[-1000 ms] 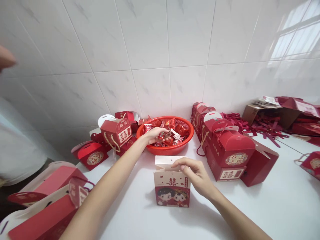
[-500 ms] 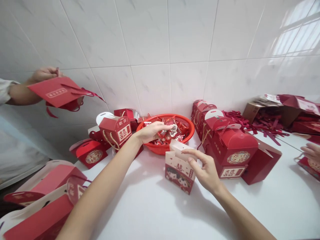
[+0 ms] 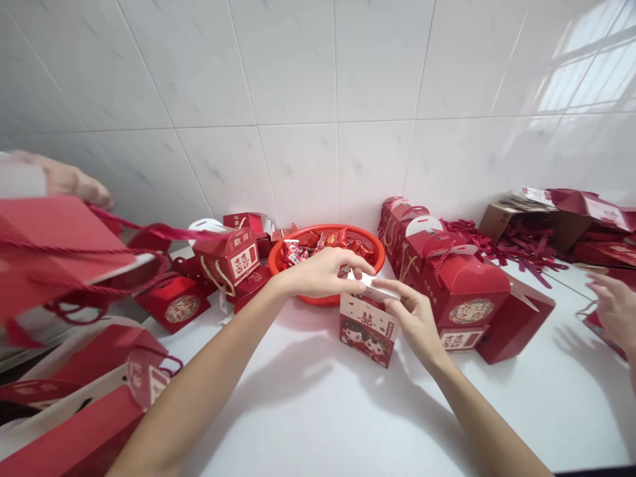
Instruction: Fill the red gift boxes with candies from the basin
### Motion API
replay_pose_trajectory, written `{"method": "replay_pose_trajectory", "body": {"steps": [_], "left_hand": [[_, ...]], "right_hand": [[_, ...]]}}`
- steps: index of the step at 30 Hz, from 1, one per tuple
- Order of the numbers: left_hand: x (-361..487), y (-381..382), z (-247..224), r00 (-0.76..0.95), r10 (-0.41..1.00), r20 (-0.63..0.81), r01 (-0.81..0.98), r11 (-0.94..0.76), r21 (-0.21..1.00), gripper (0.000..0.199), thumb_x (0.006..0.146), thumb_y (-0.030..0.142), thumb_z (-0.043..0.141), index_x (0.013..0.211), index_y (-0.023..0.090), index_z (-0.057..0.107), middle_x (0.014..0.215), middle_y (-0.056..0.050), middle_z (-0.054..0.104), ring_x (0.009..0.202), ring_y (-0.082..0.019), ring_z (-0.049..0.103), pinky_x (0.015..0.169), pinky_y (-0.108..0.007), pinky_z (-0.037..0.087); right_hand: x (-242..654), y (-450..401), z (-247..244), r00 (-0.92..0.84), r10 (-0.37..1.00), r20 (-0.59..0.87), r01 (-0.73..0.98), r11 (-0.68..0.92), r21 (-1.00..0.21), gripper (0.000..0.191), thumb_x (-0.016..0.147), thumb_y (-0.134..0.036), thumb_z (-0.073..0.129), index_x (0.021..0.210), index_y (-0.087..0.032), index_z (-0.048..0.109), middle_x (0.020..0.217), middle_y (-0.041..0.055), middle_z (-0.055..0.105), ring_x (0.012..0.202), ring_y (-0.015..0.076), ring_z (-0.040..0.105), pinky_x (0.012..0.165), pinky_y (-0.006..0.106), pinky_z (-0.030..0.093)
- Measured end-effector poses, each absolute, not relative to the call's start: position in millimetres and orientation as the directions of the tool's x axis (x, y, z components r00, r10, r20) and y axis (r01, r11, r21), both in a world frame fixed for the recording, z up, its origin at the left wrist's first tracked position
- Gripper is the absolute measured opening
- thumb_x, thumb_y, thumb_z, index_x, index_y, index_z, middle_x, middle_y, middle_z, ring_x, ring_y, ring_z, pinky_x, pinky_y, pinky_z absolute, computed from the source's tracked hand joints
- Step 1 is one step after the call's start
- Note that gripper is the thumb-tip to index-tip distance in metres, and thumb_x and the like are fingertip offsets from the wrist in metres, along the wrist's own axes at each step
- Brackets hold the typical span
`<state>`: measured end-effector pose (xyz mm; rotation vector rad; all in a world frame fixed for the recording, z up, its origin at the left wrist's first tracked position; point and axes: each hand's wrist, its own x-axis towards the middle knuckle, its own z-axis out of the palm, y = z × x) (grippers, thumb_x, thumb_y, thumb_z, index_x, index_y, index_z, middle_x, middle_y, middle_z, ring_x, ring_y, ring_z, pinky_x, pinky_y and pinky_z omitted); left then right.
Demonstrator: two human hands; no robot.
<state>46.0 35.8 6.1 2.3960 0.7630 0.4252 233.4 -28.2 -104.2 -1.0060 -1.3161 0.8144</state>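
A small white and red gift box (image 3: 368,334) with two cartoon figures on its front stands upright on the white table. My right hand (image 3: 412,318) pinches its top edge from the right, at a white flap (image 3: 375,286). From the left, my left hand (image 3: 325,271) reaches over the box top, thumb and bent fingers closed about the same flap. Something red shows beneath the flap inside the box. Whether a candy is in my left hand is hidden. Just behind is a red plastic basket (image 3: 378,246) of red-wrapped candies (image 3: 318,240).
Red gift boxes (image 3: 462,291) with handles line up at right, before a heap of red ribbons (image 3: 531,260). More boxes (image 3: 233,255) stand at left. Another person's hand (image 3: 74,182) holds a red box there; a further hand (image 3: 613,305) is at the right edge.
My left hand has moved from the basket to the box top; the red packet it held no longer shows. The box has shifted slightly right. The other person's red box at left has come closer.
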Motion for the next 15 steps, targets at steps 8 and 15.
{"method": "replay_pose_trajectory", "body": {"steps": [8,15], "left_hand": [[64.1,34.4,-13.1,0.801,0.577,0.16,0.18,-0.487,0.855,0.047,0.086,0.01,0.044,0.128,0.021,0.062,0.117,-0.007,0.066,0.105,-0.018,0.063,0.092,-0.032,0.051],[78.1,28.1,-28.2,0.784,0.552,0.283,0.127,-0.589,0.798,0.042,0.081,0.001,0.051,0.115,0.019,0.067,0.12,-0.009,0.067,0.112,-0.02,0.063,0.095,-0.036,0.053]], "right_hand": [[233.9,-24.8,-103.0,0.079,0.92,0.385,0.013,0.385,-0.923,0.031,0.076,-0.027,0.059,0.101,-0.021,0.076,0.113,0.0062,0.077,0.109,0.0289,0.068,0.092,0.041,0.054],[237.3,-23.0,-103.3,0.04,0.906,0.421,-0.034,0.423,-0.906,0.032,0.078,-0.021,0.059,0.102,-0.03,0.079,0.109,0.0028,0.077,0.108,0.0288,0.069,0.095,0.038,0.054]]}}
